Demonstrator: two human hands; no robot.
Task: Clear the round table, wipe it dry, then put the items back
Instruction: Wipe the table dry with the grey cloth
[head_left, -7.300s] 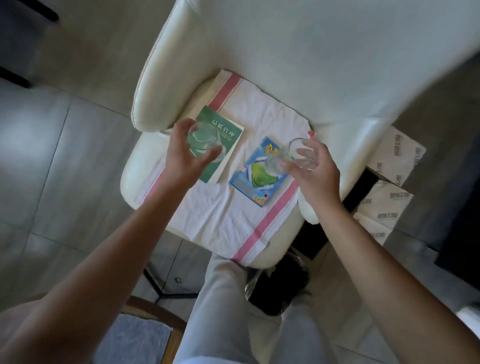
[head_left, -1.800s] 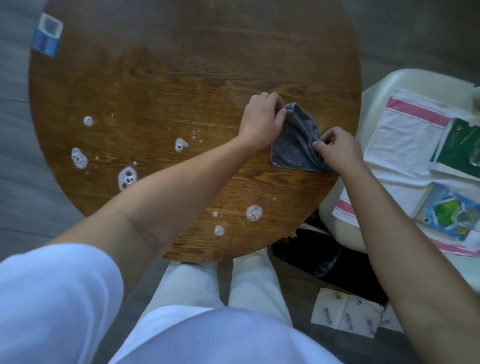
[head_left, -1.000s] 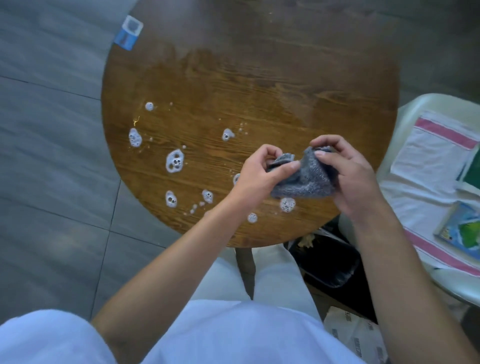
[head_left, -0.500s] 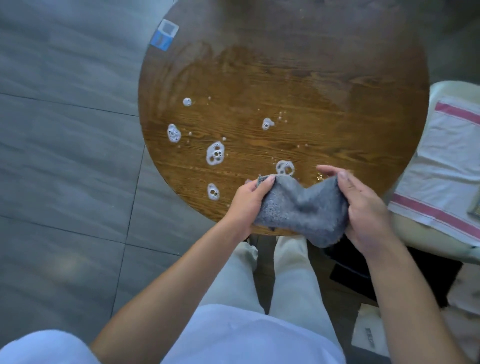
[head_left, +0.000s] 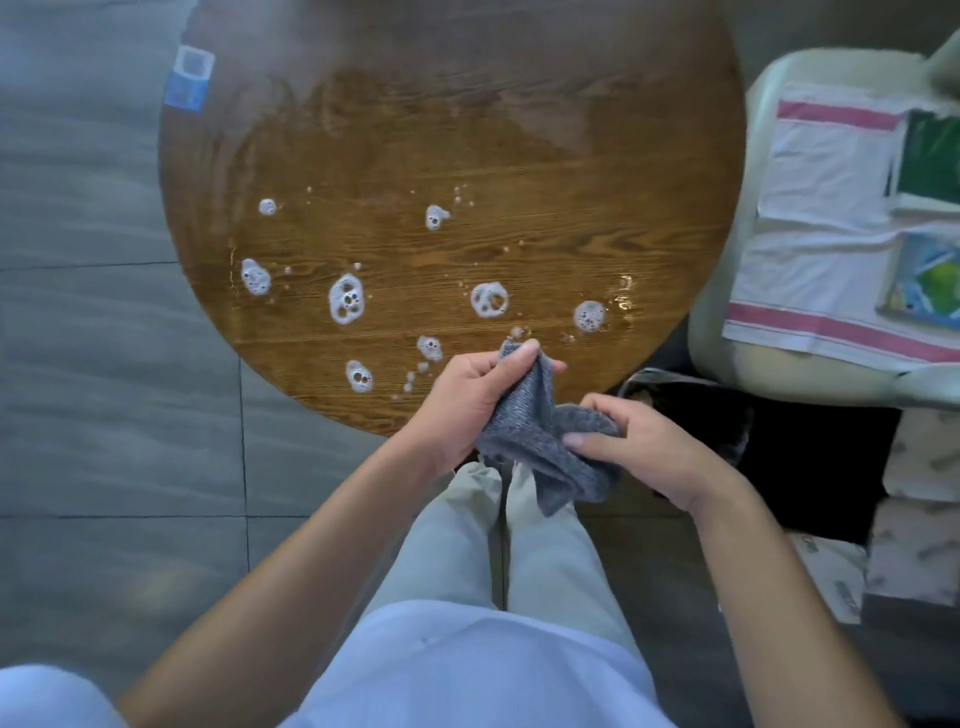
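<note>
Over the near edge of the round table (head_left: 519, 130), both hands grip one grey cloth (head_left: 540, 441). Clearing appears done: books lie on the chair (head_left: 727, 260) alongside. Wiping seems barely begun; foam patches (head_left: 345, 299) dot the wet wood. Left hand (head_left: 467, 400) pinches an upper corner, right hand (head_left: 644, 447) clasps the bunched lower part, hands close together.

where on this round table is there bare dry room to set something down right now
The far half of the round table, beyond the foam blobs, looks bare up to the far rim; it may be damp. The blue sticker marks its left edge. The near half is crowded: foam and puddles across it, and both hands work the grey cloth at the near rim.
</note>
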